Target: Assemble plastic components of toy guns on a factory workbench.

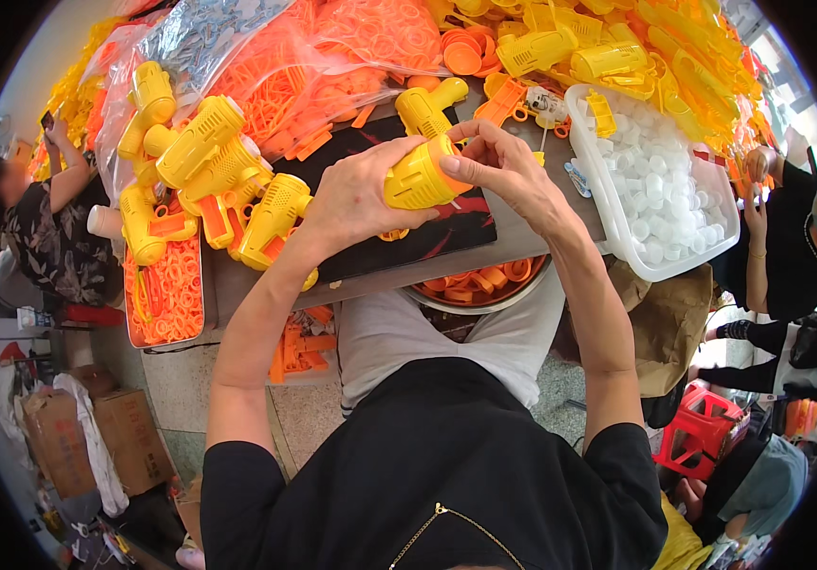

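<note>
My left hand (359,198) is wrapped round a yellow vented plastic toy-gun body (412,186) above the dark work mat (470,226). An orange ring-like part (442,154) sits at the toy's right end. My right hand (515,179) has its thumb and fingers closed on that end, against the orange part. Just behind my hands, another yellow toy body (427,106) lies on the mat. To the left, several similar yellow toy bodies (207,142) are heaped up, some with orange parts fitted. The underside of the held toy is hidden by my left palm.
A white bin (624,249) of small translucent caps stands right. A tray (201,318) of small orange parts is at left. Orange and yellow parts pile up behind. A metal bowl (470,309) of orange pieces rests by my lap. Other people sit on both sides.
</note>
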The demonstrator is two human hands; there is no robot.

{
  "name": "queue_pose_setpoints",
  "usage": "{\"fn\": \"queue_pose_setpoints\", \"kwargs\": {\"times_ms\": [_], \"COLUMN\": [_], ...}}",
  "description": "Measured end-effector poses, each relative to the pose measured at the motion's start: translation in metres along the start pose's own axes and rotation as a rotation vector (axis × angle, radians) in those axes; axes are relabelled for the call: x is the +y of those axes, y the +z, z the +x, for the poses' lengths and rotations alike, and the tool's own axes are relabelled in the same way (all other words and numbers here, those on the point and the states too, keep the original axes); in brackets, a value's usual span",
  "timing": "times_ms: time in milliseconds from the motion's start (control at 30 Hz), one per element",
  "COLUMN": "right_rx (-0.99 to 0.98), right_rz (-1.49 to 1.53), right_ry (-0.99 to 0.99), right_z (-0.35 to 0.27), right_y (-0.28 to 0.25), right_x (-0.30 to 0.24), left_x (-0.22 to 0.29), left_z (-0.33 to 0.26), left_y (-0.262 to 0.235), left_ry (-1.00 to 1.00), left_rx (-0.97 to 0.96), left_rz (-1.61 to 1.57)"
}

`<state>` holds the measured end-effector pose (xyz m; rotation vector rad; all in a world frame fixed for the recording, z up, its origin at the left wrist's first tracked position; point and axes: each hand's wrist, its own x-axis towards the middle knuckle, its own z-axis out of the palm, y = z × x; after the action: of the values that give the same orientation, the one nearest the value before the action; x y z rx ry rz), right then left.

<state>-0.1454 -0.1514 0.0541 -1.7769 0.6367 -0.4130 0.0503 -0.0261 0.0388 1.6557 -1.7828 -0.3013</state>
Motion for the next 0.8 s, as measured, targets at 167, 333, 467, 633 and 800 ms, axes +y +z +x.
{"fn": "queue_pose_setpoints", "kwargs": {"times_ms": [167,333,467,633,800], "right_rx": [0.039,0.007,-0.002,-0.013,0.069], "right_rz": [-0.027,-0.12,0.11,-0.035,-0.071], "right_ry": [-0.011,-0.167,-0.174,-0.587,-0.67], "right_z": [0.002,-0.01,-0.006,0.002,0.009], "right_y": [0.005,0.009,0.027,0.037,0.047], "right_x": [-0.007,-0.01,-0.019,0.002,-0.001], "left_x": [0.002,0.002,0.019,0.011,-0.002], "left_z": [0.002,-0.009,-0.016,-0.019,-0.024], "left_y": [-0.003,-0.005,0.002,0.012,0.019], "left_ry": [-0.021,0.176,0.281,0.398,0.466], "left_rx": [0.016,-0.018,-0.14,-0.057,0.097], "left_rz": [0.005,0.047,0.118,0.089,0.23]}}
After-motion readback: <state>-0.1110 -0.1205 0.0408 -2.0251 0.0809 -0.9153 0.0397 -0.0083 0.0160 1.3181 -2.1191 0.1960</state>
